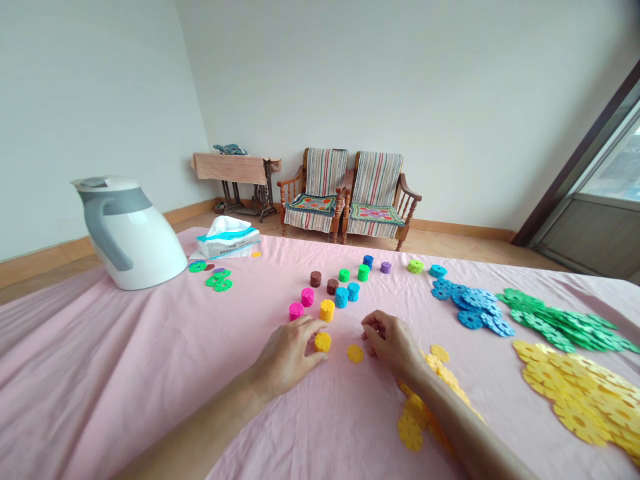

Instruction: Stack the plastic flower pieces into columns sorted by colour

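Observation:
My left hand (287, 353) curves around a short stack of yellow snowflake discs (323, 343), its thumb in front and its fingers behind. My right hand (390, 340) has its fingers curled together; whether anything is between them is hidden. A single yellow disc (355, 353) lies flat on the cloth just left of those fingers. Behind the left hand's stack stands a taller yellow stack (327, 310), with a pink stack (296, 311) to its left. Loose yellow discs (413, 423) lie partly under my right forearm.
Further back are brown (315, 279), light blue (341, 297), green (363, 273) and other stacks. Blue (473, 307), green (560, 320) and yellow (580, 387) disc piles spread at right. A white jug (145, 240) and a tissue box (229, 240) stand at left on the pink cloth (200, 360).

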